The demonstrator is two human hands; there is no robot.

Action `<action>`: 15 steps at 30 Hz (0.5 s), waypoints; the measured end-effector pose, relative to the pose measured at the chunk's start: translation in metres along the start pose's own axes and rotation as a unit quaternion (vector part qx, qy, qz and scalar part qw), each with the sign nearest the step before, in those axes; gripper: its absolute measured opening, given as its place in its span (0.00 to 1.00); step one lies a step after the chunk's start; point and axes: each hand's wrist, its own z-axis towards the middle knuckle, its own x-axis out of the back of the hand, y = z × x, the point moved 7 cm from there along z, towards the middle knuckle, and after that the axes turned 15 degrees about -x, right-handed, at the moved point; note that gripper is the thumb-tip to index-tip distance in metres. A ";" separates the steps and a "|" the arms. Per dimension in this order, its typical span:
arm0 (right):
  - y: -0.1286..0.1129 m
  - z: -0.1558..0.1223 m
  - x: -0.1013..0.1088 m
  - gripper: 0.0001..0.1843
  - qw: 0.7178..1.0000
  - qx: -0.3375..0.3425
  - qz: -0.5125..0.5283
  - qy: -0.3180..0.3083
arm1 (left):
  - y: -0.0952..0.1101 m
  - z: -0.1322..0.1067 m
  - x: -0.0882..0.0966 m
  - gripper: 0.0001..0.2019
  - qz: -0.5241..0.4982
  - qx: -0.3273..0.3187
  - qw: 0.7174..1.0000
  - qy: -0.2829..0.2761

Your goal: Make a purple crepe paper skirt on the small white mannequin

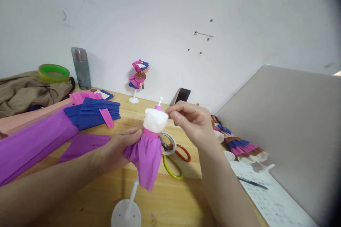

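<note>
A small mannequin on a stand [158,107] is tilted in front of me, dressed in a purple crepe paper skirt [149,159], a pink waistband and a white paper top [153,120]. My left hand [125,145] grips it around the waist from the left and behind, its thumb at the waistband. With thumb and forefinger pinched, my right hand [190,118] holds the right edge of the white paper top. The stand's round white base [126,214] shows below. Scissors [173,166] with red and yellow handles lie behind the skirt, beside a roll of clear tape [173,142].
Blue crepe paper [93,111] and purple crepe paper [34,145] lie at left, near a flask [81,69] and green tape [54,73]. A dressed mannequin [140,76] stands by the wall. At right are another dressed figure [242,145], a pen [252,183] and a written sheet [269,198].
</note>
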 end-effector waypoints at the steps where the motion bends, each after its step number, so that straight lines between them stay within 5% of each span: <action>1: 0.004 0.002 -0.001 0.09 1.000 -0.015 0.015 -0.004 | -0.001 0.000 0.002 0.19 0.005 -0.001 1.000 0.009; 8: 0.039 0.015 -0.024 0.12 0.969 -0.177 0.147 -0.095 | -0.015 -0.002 0.011 0.17 0.012 0.002 0.998 0.055; 12: 0.047 0.018 -0.016 0.09 0.963 -0.192 0.184 -0.042 | -0.018 -0.001 0.002 0.20 0.029 -0.014 0.999 -0.020; 15: 0.046 0.019 -0.002 0.09 0.964 -0.187 0.189 0.003 | -0.021 -0.001 -0.002 0.21 0.039 0.038 0.995 -0.089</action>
